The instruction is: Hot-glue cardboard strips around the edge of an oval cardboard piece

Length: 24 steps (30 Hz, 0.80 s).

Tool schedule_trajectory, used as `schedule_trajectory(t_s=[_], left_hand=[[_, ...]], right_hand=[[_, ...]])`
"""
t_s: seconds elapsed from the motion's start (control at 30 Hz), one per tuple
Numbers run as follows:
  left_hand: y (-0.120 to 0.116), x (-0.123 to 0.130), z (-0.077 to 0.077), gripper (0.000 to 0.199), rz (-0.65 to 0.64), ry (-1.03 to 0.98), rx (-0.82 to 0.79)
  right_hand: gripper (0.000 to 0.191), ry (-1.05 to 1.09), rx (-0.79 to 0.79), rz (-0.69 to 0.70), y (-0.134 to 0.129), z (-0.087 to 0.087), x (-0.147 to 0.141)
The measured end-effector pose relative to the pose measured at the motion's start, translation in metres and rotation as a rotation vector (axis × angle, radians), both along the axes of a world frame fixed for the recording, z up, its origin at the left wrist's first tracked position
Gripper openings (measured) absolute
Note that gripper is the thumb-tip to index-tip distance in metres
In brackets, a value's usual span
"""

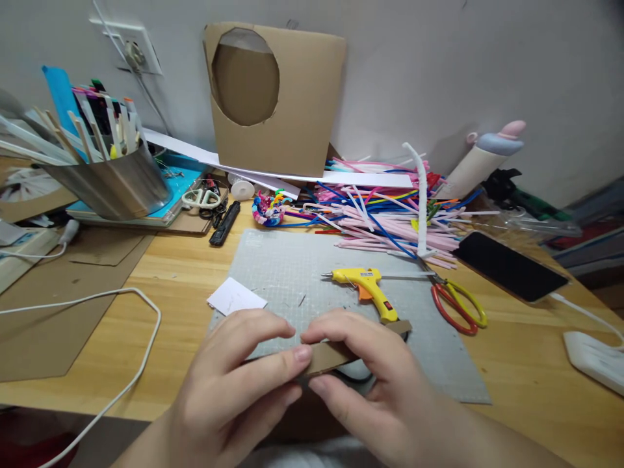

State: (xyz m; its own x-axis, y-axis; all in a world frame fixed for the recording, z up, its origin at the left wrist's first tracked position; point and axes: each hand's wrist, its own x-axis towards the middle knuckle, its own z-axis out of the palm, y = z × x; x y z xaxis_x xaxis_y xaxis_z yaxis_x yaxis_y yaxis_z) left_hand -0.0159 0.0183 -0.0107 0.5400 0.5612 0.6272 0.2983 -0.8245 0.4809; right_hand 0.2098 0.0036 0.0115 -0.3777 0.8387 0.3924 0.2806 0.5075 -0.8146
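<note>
A narrow cardboard strip point(334, 356) is held between both hands at the front edge of the grey cutting mat point(287, 260). My left hand point(244, 377) pinches it from the left, fingers over the top and thumb below. From the other side my right hand point(375, 370) grips it between thumb and index finger, and the strip's far end sticks out past the knuckles. Just beyond the right hand lies a yellow hot glue gun point(363, 283) with a clear glue stick at its back. A small white paper piece point(237, 296) rests near the left hand.
Red and yellow scissors point(458, 305) and a black phone point(511, 266) lie to the right. Behind are pipe cleaners point(390, 227) and a cardboard panel with a round hole point(302, 97). A metal cup of sticks point(117, 185) stands left; a white cable point(151, 351) crosses the table edge.
</note>
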Motion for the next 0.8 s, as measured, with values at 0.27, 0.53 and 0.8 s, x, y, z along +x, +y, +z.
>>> schedule_trajectory(t_s=[0.27, 0.53, 0.8], left_hand=[[0.005, 0.002, 0.005, 0.040, -0.017, -0.025, -0.024], [0.001, 0.005, 0.010, 0.043, 0.017, 0.060, -0.010], [-0.005, 0.001, 0.005, 0.035, 0.077, 0.087, 0.044]], right_hand=[[0.016, 0.001, -0.039, 0.014, 0.003, -0.001, 0.003], [0.039, -0.134, 0.027, -0.043, -0.003, 0.004, 0.019], [0.033, -0.157, 0.181, 0.012, 0.005, 0.011, 0.038]])
